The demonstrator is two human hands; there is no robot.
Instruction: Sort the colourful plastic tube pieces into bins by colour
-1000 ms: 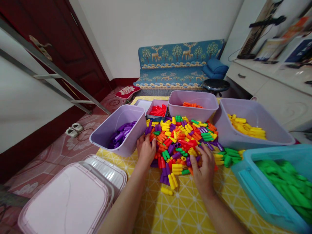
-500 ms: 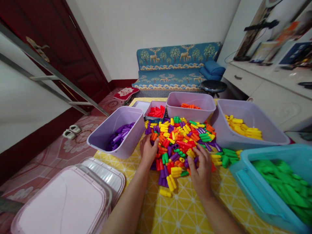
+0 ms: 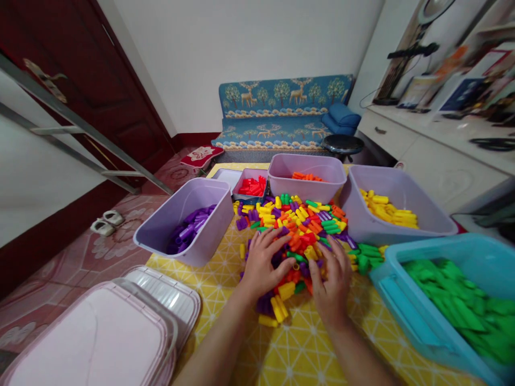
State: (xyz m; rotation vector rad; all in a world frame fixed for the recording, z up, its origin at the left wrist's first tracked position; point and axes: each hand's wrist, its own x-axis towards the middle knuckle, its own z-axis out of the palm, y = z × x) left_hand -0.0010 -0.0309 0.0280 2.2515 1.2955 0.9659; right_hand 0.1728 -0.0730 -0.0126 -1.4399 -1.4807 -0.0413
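Observation:
A loose heap of mixed plastic pieces in yellow, red, orange, purple and green covers the middle of the yellow patterned tablecloth. On the heap's left part lies my left hand, palm down with fingers spread over the pieces. My right hand touches the right side of the heap, its fingers apart and curved, close to a yellow piece. Two joined yellow pieces lie at the heap's near edge, below my left hand. Pieces directly under both palms are hidden.
Lilac bins hold purple, orange and yellow pieces. Red pieces fill a small box at the back. The turquoise bin at right holds green pieces. Lids lie at left; a sofa stands behind.
My left hand has moved right and inward from the heap's left edge, onto the pieces, with its fingers spreading. My right hand stays near the same spot. The camera view has shifted slightly.

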